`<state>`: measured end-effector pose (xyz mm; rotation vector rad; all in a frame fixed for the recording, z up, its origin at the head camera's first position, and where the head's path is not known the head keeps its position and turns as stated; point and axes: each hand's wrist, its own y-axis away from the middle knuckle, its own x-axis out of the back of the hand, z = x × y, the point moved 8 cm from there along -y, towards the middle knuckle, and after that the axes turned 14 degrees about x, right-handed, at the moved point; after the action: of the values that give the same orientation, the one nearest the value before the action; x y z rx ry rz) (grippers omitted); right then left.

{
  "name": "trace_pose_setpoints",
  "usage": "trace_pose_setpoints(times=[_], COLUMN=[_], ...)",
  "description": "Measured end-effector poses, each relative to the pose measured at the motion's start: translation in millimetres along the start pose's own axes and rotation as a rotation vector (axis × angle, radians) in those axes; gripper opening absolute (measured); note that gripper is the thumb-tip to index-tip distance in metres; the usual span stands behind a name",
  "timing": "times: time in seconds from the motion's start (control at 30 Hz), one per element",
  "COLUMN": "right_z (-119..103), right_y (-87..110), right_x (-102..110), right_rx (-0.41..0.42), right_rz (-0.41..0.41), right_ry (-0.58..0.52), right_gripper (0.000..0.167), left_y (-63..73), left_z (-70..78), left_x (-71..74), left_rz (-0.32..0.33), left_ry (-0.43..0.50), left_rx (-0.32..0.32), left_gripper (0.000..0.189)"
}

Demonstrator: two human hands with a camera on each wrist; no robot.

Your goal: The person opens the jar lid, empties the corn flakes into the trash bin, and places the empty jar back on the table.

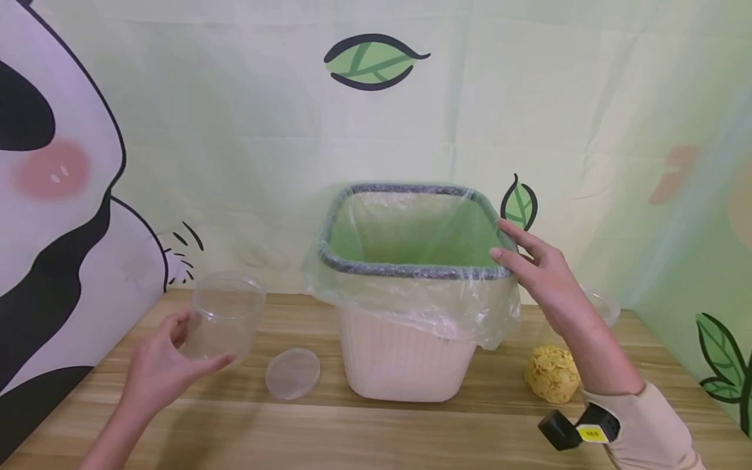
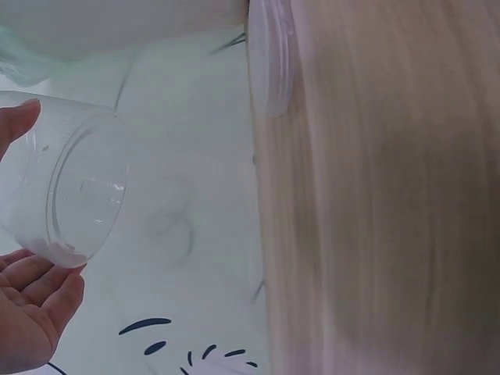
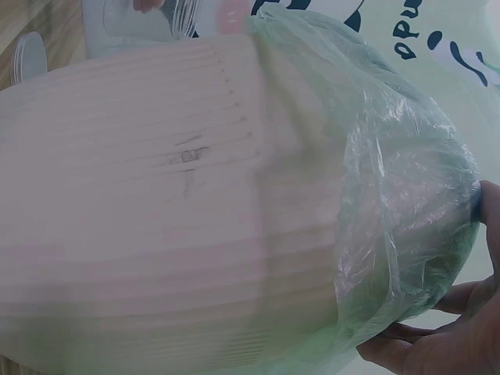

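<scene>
My left hand (image 1: 161, 359) holds a clear plastic tub (image 1: 226, 320) by its side, thumb and fingers around it, above the left of the table. The left wrist view shows the tub tilted and see-through, with the fingers (image 2: 58, 301) at its lower side. A clear round lid (image 1: 293, 374) lies on the table beside the tub. In the middle stands a pale, ribbed trash can (image 1: 408, 365) with a grey rim, lined with a thin green plastic bag (image 1: 435, 297) folded over the outside. My right hand (image 1: 543, 267) grips the can's right rim over the bag.
A yellow ball with a flaky surface (image 1: 551, 374) sits on the wooden table (image 1: 317, 437) right of the can. Another clear round plastic piece (image 1: 605, 307) is partly hidden behind the right forearm. A printed cloth backdrop (image 1: 264, 163) rises behind the table.
</scene>
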<state>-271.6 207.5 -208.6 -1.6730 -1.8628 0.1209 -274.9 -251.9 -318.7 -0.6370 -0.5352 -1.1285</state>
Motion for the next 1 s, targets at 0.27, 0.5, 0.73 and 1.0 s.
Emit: trace_pose_setpoints(times=[0.27,0.5,0.73,1.0], right_z=[-0.4,-0.7,-0.3,0.1], right_y=[0.3,0.2,-0.3,-0.3], right_x=[-0.3,-0.4,-0.5,0.0], right_rx=[0.003,0.004,0.003,0.006], right_rz=[0.002,0.005,0.006,0.014], right_ry=[-0.001,0.001,0.007,0.005], right_gripper=[0.063,0.063,0.063,0.063], left_y=[-0.6,-0.5,-3.3,-7.5], left_z=[-9.2,-17.6,-28.0,-38.2], left_x=[-7.9,-14.1,-19.0,-29.8], left_rz=[-0.051,-0.117,-0.173,-0.274], left_ry=[0.010,0.014,0.010,0.032], left_rx=[0.013,0.025,0.041,0.059], left_gripper=[0.095,0.093,0.092,0.092])
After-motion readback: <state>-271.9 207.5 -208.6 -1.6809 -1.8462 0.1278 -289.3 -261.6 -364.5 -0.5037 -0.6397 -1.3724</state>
